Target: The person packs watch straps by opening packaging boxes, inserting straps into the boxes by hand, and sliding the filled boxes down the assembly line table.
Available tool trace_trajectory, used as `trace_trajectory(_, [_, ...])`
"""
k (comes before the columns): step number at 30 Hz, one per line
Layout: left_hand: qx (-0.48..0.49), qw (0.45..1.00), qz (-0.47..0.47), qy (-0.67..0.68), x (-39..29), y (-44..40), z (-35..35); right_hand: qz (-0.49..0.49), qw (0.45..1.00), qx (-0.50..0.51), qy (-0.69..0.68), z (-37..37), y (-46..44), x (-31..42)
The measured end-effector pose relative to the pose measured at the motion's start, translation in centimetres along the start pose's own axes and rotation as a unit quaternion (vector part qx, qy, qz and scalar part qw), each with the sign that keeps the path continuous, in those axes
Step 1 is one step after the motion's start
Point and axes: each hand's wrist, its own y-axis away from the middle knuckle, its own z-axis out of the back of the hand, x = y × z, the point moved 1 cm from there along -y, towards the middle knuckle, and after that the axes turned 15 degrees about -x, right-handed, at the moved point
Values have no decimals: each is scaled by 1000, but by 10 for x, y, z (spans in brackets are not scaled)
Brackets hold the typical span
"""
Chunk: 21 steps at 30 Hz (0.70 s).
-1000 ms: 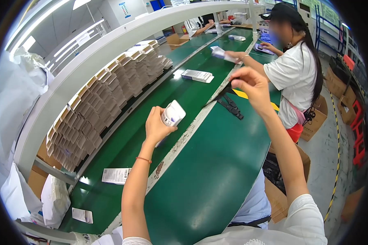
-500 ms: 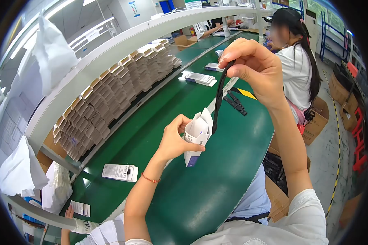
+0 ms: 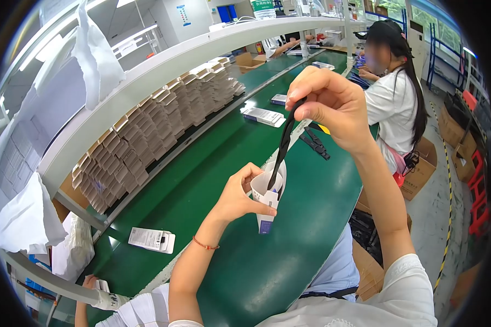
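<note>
My left hand [image 3: 235, 193] is closed around a small white and purple carton [image 3: 265, 212], its top flaps standing up and its mouth facing me. High above the carton, my right hand [image 3: 333, 106] pinches the upper end of a black strap [image 3: 282, 147] between thumb and fingertips. The strap hangs down twisted, and its lower end is inside the carton's mouth, where part of it is hidden. On the green table beyond lie more black straps [image 3: 315, 144].
Stacked open cartons [image 3: 153, 128] stand under a white shelf frame [image 3: 196, 43]. Flat white cartons lie on the belt, one near [image 3: 151, 240] and one farther off [image 3: 263, 116]. A co-worker [image 3: 395, 92] sits at the right; another person's hand [image 3: 90, 283] is at lower left.
My right hand has lowered, bringing the strap's lower end from beside the carton into its mouth. The carton has shifted slightly right and down. The near flat carton has moved toward me.
</note>
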Motion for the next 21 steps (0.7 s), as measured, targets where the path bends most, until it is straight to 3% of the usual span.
trace_trajectory(6, [44,997,-9,62,-4,7,-5,2,999,38,7,-8,7,-7])
trace_trajectory(10, [50,993,31,105,-16,9,-7,-67,995,74,6,-16,10,-12])
trace_trajectory(12, [59,989,25,134,-16,8,-5,-7,979,164,124,-19,9,-15])
trace_trajectory(14, [56,986,26,158,-13,8,-4,5,976,166,144,-18,11,-19])
trace_trajectory(18, [70,979,33,187,-14,10,9,-99,987,92,86,-1,17,-33])
trace_trajectory(20, [18,994,2,110,-27,10,22,-196,958,43,206,20,21,-45])
trace_trajectory(21, [14,999,-37,0,-33,9,33,-204,940,41,272,35,25,-56])
